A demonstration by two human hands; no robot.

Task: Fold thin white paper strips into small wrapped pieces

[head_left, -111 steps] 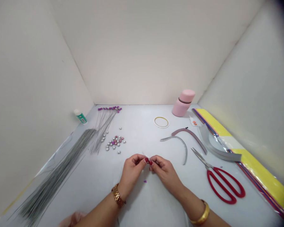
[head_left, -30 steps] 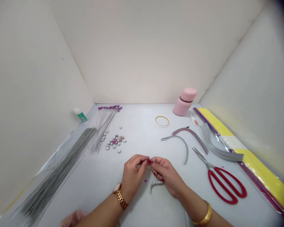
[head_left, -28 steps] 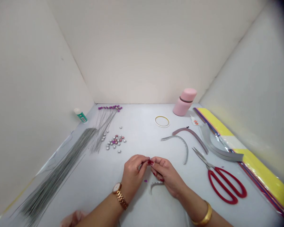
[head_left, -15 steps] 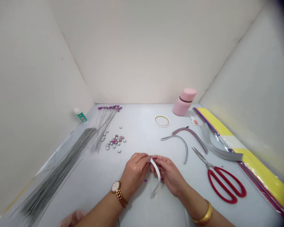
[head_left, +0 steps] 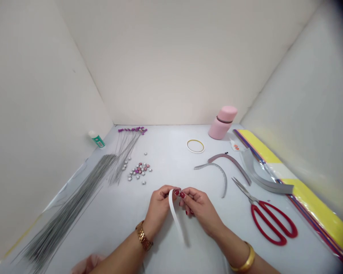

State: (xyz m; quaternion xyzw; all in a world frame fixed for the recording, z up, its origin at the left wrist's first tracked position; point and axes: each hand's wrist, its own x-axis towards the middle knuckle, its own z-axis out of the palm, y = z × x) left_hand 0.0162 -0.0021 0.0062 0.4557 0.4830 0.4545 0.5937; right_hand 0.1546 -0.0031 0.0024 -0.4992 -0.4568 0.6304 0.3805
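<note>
A narrow white paper strip [head_left: 174,215] curves down from between my fingertips, its lower end blurred above the table. My left hand [head_left: 159,207] pinches the strip's upper end, thumb and fingers together. Fingertips of my right hand [head_left: 200,209] meet the left ones at that same end and are closed on it. Whatever fold lies between the fingertips is too small and covered to make out. To the left of my hands lies a loose group of small folded paper stars [head_left: 140,170], silver, pink and purple.
Red-handled scissors [head_left: 264,217] lie at the right, near grey paper strips [head_left: 221,173] and yellow sheets [head_left: 308,198] in plastic. A tape roll [head_left: 196,146] and pink flask [head_left: 223,122] are behind. Grey wires [head_left: 71,209], purple-tipped stems [head_left: 133,131] and a glue stick [head_left: 97,139] occupy the left.
The strip's hanging tail has swung from the right hand's side to the left hand's side. Both hands have turned at the wrist, and the fingertips now press together at the strip's end.
</note>
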